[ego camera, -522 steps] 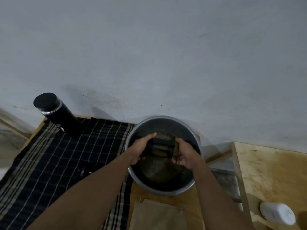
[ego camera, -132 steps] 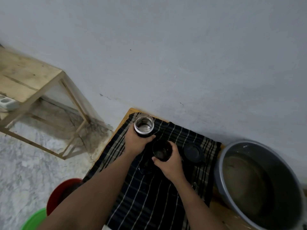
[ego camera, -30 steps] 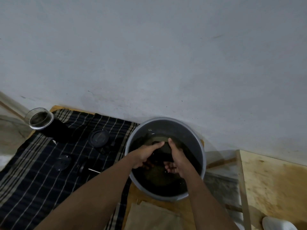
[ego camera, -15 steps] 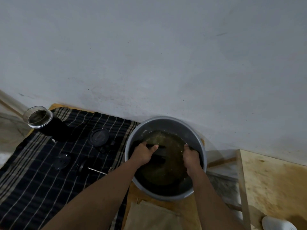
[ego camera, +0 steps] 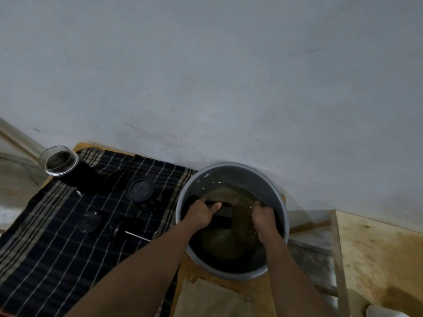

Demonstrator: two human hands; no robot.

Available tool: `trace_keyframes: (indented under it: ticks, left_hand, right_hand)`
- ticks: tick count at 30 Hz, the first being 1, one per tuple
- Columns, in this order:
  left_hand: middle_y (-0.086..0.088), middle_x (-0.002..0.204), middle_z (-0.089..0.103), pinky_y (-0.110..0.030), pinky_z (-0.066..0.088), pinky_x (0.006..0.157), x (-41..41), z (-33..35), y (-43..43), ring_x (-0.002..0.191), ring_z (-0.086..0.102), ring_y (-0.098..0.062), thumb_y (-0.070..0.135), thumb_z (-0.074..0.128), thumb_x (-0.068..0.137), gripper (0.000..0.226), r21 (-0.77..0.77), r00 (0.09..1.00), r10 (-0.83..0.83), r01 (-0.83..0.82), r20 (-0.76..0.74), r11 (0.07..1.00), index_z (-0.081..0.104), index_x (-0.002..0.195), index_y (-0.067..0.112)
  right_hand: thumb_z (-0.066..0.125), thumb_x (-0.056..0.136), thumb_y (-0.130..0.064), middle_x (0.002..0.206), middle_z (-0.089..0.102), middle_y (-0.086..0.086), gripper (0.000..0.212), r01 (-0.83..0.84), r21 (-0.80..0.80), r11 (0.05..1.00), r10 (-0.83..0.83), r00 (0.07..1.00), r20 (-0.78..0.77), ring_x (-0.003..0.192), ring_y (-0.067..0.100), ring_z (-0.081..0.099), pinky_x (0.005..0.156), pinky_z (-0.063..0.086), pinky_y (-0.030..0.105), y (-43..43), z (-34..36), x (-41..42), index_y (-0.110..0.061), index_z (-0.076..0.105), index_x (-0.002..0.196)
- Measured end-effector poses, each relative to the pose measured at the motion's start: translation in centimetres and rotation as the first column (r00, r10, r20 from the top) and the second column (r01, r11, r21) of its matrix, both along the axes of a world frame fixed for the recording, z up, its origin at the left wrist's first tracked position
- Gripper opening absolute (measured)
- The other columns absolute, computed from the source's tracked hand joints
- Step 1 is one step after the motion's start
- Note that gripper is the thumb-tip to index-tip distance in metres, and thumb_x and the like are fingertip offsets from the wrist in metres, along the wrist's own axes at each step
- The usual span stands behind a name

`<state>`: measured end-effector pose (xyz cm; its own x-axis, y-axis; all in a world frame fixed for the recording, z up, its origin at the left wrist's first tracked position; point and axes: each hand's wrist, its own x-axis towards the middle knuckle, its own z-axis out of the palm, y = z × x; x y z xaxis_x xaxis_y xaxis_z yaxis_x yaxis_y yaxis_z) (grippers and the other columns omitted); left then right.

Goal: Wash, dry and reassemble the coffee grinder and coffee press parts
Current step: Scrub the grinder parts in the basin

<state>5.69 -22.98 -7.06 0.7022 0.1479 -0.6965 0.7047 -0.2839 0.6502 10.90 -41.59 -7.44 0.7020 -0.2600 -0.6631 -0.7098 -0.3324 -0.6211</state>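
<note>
A grey basin (ego camera: 230, 165) holds murky brown water. My left hand (ego camera: 201, 215) grips a black cylindrical part (ego camera: 223, 211) at the water's left side, thumb over its top. My right hand (ego camera: 263, 216) is dipped in at the basin's right wall with curled fingers; what it holds, if anything, is hidden. On the dark striped cloth (ego camera: 57, 248) to the left lie a black lid (ego camera: 139, 188), a clear disc (ego camera: 89, 221) and a black plunger with a metal rod (ego camera: 135, 234). A glass-rimmed black body (ego camera: 60, 161) stands at the cloth's far corner.
A grey wall rises close behind the basin. A folded beige cloth (ego camera: 212, 298) lies in front of the basin on the wooden board. A wooden shelf (ego camera: 377, 248) stands to the right, with a white object (ego camera: 384, 313) at the bottom right corner.
Over the last second my hands moved apart in the water: the left took hold of the black part, the right went to the basin's right wall. Little differs from half a second ago.
</note>
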Motion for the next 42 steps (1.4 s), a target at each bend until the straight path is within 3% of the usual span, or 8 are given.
trace_keyframes:
  ticks: [6, 10, 14, 19, 22, 26, 35, 42]
  left_hand:
    - [-0.015, 0.145, 0.054, -0.038, 0.043, 0.106, 0.1, -0.3, -0.1, 0.130, 0.053, -0.033, 0.053, 0.057, 0.099, 0.067, -0.002, 1.000, 0.028, -0.028, -0.009, 1.000, 0.045, 0.150, 0.011]
    - [-0.014, 0.136, 0.058, -0.035, 0.050, 0.085, 0.3, 1.0, -0.3, 0.113, 0.058, -0.031, 0.061, 0.043, 0.102, 0.069, -0.098, 0.973, 0.071, -0.094, -0.219, 0.991, 0.047, 0.147, 0.009]
    - [-0.011, 0.111, 0.061, -0.029, 0.046, 0.068, 0.2, 2.8, -0.5, 0.086, 0.058, -0.023, 0.075, 0.040, 0.095, 0.068, -0.230, 0.927, 0.088, -0.181, -0.365, 0.956, 0.049, 0.128, 0.017]
    - [-0.012, 0.122, 0.062, -0.034, 0.048, 0.080, -0.1, 3.3, -0.4, 0.104, 0.060, -0.029, 0.089, 0.043, 0.081, 0.078, -0.326, 0.945, 0.009, -0.122, -0.327, 0.937, 0.054, 0.124, 0.024]
    - [-0.009, 0.116, 0.072, -0.036, 0.051, 0.078, -0.2, 3.0, -0.5, 0.106, 0.068, -0.032, 0.081, 0.055, 0.080, 0.068, -0.315, 0.997, 0.042, -0.059, -0.061, 0.947, 0.068, 0.119, 0.027]
    - [0.003, 0.108, 0.077, -0.031, 0.061, 0.086, -0.7, 3.5, -0.7, 0.101, 0.073, -0.020, 0.047, 0.080, 0.083, 0.042, -0.287, 0.961, 0.147, -0.076, 0.235, 0.955, 0.071, 0.117, 0.025]
    - [0.003, 0.127, 0.060, -0.017, 0.042, 0.085, -0.8, 2.9, 0.1, 0.113, 0.056, -0.013, 0.021, 0.090, 0.069, 0.073, 0.040, 0.961, -0.213, 0.209, 0.179, 0.977, 0.055, 0.133, 0.025]
    - [-0.007, 0.132, 0.057, -0.045, 0.053, 0.102, -1.1, 1.8, 0.1, 0.119, 0.058, -0.026, 0.016, 0.087, 0.069, 0.080, 0.285, 0.904, -0.417, 0.376, 0.096, 0.882, 0.043, 0.134, 0.025]
  right_hand:
    - [0.049, 0.104, -0.028, 0.112, 0.070, 0.011, 0.026, -0.126, 0.325, 0.937, 0.175, 0.976, -0.127, 0.099, 0.026, 0.065, 0.086, 0.055, 0.041, 2.5, -0.1, -2.2, -0.014, 0.066, 0.116]
    - [0.065, 0.095, -0.029, 0.145, 0.049, -0.010, 0.022, -0.379, 0.150, 0.913, 0.359, 0.922, 0.147, 0.128, 0.015, 0.050, 0.115, 0.038, 0.042, 2.7, -0.1, -2.7, -0.015, 0.076, 0.108]
    - [0.072, 0.088, -0.032, 0.115, 0.071, -0.006, 0.009, -0.481, 0.185, 0.857, 0.418, 0.859, 0.297, 0.109, 0.019, 0.066, 0.100, 0.050, 0.041, 2.4, 1.3, -3.5, -0.024, 0.075, 0.090]
    - [0.057, 0.095, -0.055, 0.121, 0.059, 0.004, 0.035, -0.161, 0.262, 0.952, 0.139, 0.985, 0.099, 0.108, 0.027, 0.061, 0.076, 0.060, 0.043, 2.0, 2.0, -2.7, -0.032, 0.049, 0.121]
    - [0.054, 0.095, -0.058, 0.124, 0.064, 0.020, 0.053, 0.320, 0.584, 0.746, -0.118, 0.927, -0.356, 0.098, 0.034, 0.065, 0.061, 0.058, 0.035, 2.0, 2.1, -2.7, -0.019, 0.056, 0.131]
    - [0.050, 0.101, -0.050, 0.117, 0.070, 0.027, 0.049, 0.372, 0.690, 0.621, -0.055, 0.898, -0.436, 0.091, 0.040, 0.074, 0.067, 0.062, 0.043, 2.6, 2.6, -3.3, -0.011, 0.062, 0.127]
    - [0.071, 0.092, -0.009, 0.092, 0.074, 0.008, 0.012, 0.030, 0.140, 0.990, -0.049, 0.990, 0.134, 0.093, 0.024, 0.069, 0.095, 0.054, 0.041, 2.9, 1.4, -2.6, -0.018, 0.073, 0.084]
    - [0.053, 0.103, -0.023, 0.086, 0.063, 0.007, 0.014, 0.130, 0.196, 0.972, -0.131, 0.991, -0.005, 0.079, 0.023, 0.057, 0.074, 0.048, 0.039, -0.5, 0.2, -1.1, -0.015, 0.064, 0.098]
